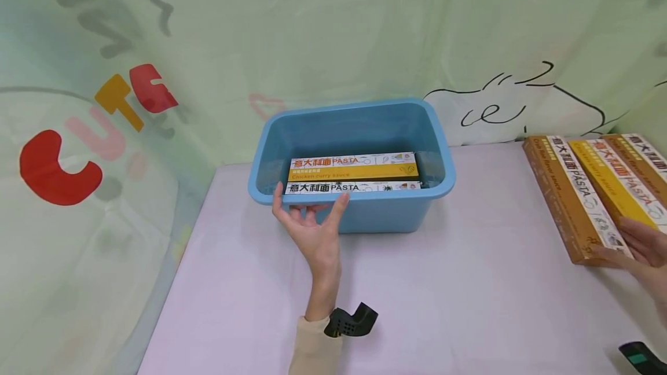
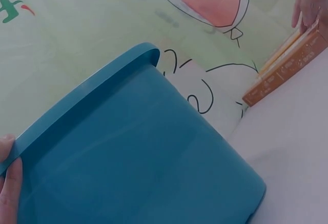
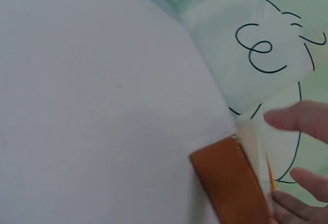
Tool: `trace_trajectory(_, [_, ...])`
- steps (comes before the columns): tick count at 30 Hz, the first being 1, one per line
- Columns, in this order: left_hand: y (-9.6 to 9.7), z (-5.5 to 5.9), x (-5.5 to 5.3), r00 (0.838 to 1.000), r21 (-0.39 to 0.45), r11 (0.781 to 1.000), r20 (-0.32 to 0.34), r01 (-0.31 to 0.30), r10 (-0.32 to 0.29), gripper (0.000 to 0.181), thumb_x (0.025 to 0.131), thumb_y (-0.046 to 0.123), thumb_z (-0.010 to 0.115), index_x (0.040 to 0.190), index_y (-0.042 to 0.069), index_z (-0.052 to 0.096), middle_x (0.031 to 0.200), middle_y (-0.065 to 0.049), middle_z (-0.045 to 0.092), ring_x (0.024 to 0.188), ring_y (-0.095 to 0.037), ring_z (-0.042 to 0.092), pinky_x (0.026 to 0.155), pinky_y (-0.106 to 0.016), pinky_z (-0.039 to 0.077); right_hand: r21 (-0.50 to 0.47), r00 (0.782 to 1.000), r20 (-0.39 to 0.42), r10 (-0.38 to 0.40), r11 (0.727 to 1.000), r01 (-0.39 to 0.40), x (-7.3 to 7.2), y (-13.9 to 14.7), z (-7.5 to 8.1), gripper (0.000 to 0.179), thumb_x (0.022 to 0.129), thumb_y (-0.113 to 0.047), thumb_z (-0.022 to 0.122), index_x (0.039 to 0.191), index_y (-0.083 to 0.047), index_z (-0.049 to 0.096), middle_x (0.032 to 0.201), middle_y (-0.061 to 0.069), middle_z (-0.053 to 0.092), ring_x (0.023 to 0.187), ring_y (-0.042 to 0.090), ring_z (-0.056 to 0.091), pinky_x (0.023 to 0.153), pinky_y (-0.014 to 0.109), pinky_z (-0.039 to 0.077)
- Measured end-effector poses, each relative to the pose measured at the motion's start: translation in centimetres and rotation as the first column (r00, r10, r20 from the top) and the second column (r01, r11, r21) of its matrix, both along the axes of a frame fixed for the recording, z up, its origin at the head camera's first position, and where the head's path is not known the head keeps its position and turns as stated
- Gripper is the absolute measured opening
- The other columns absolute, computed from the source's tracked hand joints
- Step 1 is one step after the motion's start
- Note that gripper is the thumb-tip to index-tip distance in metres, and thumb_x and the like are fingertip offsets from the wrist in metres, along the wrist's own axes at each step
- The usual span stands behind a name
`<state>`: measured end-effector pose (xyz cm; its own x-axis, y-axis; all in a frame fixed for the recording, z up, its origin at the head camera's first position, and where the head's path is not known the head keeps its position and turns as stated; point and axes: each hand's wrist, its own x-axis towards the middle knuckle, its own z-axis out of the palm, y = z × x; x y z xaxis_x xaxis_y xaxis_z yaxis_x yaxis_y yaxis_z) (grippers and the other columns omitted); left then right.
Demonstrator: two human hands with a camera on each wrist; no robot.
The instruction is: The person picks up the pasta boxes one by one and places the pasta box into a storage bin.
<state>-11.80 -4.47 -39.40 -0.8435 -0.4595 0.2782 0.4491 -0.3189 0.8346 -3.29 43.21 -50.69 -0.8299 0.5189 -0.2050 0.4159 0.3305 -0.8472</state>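
A light blue plastic tub (image 1: 336, 213) stands near the back wall. My left hand (image 1: 315, 236) grips its front rim, one finger and the thumb over the edge and other fingers beneath. Two pasta boxes lie in the tub: a yellow chicken curry one (image 1: 354, 173) and another (image 1: 354, 187) partly hidden by the rim. At the far right, my right hand (image 1: 643, 253) reaches over a brown crab roe pasta box (image 1: 570, 201) and a yellow pasta box (image 1: 599, 172). Its fingers (image 3: 300, 119) are spread in the right wrist view.
Another brown pasta box (image 1: 633, 152) lies at the right edge, beside the yellow one. The table (image 1: 469, 294) has a pale cover. Behind it hangs a light green cloth (image 1: 323, 33) with cartoon drawings. A black wrist device (image 1: 351, 320) is worn on the left arm.
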Motion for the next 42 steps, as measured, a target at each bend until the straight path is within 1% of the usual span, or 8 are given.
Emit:
trace_trajectory(4, [0.0, -0.1, 0.0, 1.000, -0.001, 1.000, 0.001, -0.001, 0.001, 0.107, 0.080, -0.005, 0.087, 0.160, 0.014, 0.020, 0.132, -0.015, 0.053, 0.101, -0.038, 0.053, 0.084, -0.030, 0.056, 0.121, 0.994, 0.081, 0.070, 0.989, -0.080, 0.4, -2.3, 1.1, 0.097, 0.104, -0.041, 0.063, 0.167, -0.025, -0.009, 0.175, 0.015, -0.007, 0.153, 0.045, 0.008, 0.127, 0.049, 0.020])
trace_trajectory(6, [-0.1, -0.2, 0.0, 1.000, -0.001, 1.000, -0.001, -0.001, 0.001, 0.107, 0.080, -0.005, 0.087, 0.160, 0.013, 0.020, 0.132, -0.016, 0.052, 0.103, -0.047, 0.051, 0.084, -0.031, 0.056, 0.192, 0.985, 0.145, 0.095, 0.974, -0.122, 0.4, -3.1, 1.7, 0.105, 0.103, -0.046, 0.064, 0.166, -0.017, -0.014, 0.169, 0.029, -0.011, 0.141, 0.056, 0.009, 0.120, 0.070, 0.016])
trace_trajectory(8, [-0.1, -0.2, 0.0, 1.000, 0.000, 1.000, -0.002, -0.002, 0.002, 0.106, 0.080, -0.006, 0.087, 0.160, 0.013, 0.020, 0.132, -0.016, 0.053, 0.104, -0.050, 0.049, 0.084, -0.031, 0.056, 0.245, 0.977, 0.192, 0.089, 0.960, -0.135, 0.2, -3.6, 2.0, 0.111, 0.101, -0.050, 0.066, 0.164, -0.011, -0.017, 0.165, 0.036, -0.012, 0.135, 0.060, 0.010, 0.114, 0.078, 0.014])
trace_trajectory(13, [-0.1, -0.2, -0.1, 1.000, -0.012, 1.000, 0.004, -0.001, 0.001, 0.107, 0.080, -0.005, 0.087, 0.161, 0.012, 0.019, 0.131, -0.015, 0.053, 0.101, -0.037, 0.053, 0.084, -0.031, 0.056, 0.296, 0.974, 0.223, 0.047, 0.948, -0.114, -0.5, -4.0, 1.9, 0.116, 0.097, -0.053, 0.070, 0.164, -0.010, -0.015, 0.165, 0.038, -0.009, 0.134, 0.060, 0.012, 0.113, 0.079, 0.016])
trace_trajectory(22, [-0.1, -0.1, 0.1, 1.000, -0.003, 1.000, -0.001, -0.010, 0.010, 0.105, 0.080, -0.008, 0.086, 0.160, 0.012, 0.021, 0.131, -0.016, 0.053, 0.106, -0.054, 0.049, 0.083, -0.028, 0.056, 0.334, 0.983, 0.182, 0.013, 0.940, -0.074, -0.9, -5.0, 2.1, 0.118, 0.095, -0.056, 0.071, 0.164, 0.001, -0.006, 0.167, 0.035, -0.005, 0.141, 0.059, 0.013, 0.118, 0.073, 0.016])
trace_trajectory(31, [0.1, 0.0, 0.1, 1.000, -0.012, 1.000, 0.003, -0.009, 0.009, 0.104, 0.080, -0.006, 0.086, 0.159, 0.012, 0.021, 0.131, -0.015, 0.053, 0.102, -0.039, 0.054, 0.083, -0.029, 0.056, 0.341, 0.990, 0.142, 0.007, 0.938, -0.056, -0.6, -5.5, 2.4, 0.107, 0.099, -0.033, 0.072, 0.164, -0.002, -0.006, 0.165, 0.038, -0.001, 0.140, 0.060, 0.012, 0.120, 0.072, 0.012])
trace_trajectory(37, [0.0, -0.1, 0.1, 1.000, -0.021, 1.000, 0.005, -0.010, 0.010, 0.104, 0.080, -0.004, 0.088, 0.158, 0.013, 0.022, 0.129, -0.015, 0.055, 0.100, -0.038, 0.055, 0.084, -0.030, 0.055, 0.331, 0.972, 0.214, -0.097, 0.943, 0.021, -0.9, -5.7, 2.6, 0.101, 0.099, -0.021, 0.068, 0.166, -0.013, -0.007, 0.165, 0.037, 0.001, 0.142, 0.059, 0.013, 0.120, 0.072, 0.014])
trace_trajectory(42, [0.0, -0.1, 0.1, 1.000, -0.016, 1.000, -0.006, -0.008, 0.008, 0.103, 0.080, -0.003, 0.088, 0.158, 0.014, 0.023, 0.129, -0.015, 0.055, 0.100, -0.037, 0.055, 0.085, -0.031, 0.055, 0.269, 0.975, 0.168, -0.146, 0.958, 0.097, -0.9, -6.3, 2.5, 0.095, 0.101, -0.021, 0.068, 0.167, -0.016, -0.001, 0.168, 0.033, 0.001, 0.150, 0.056, 0.012, 0.121, 0.069, 0.016])
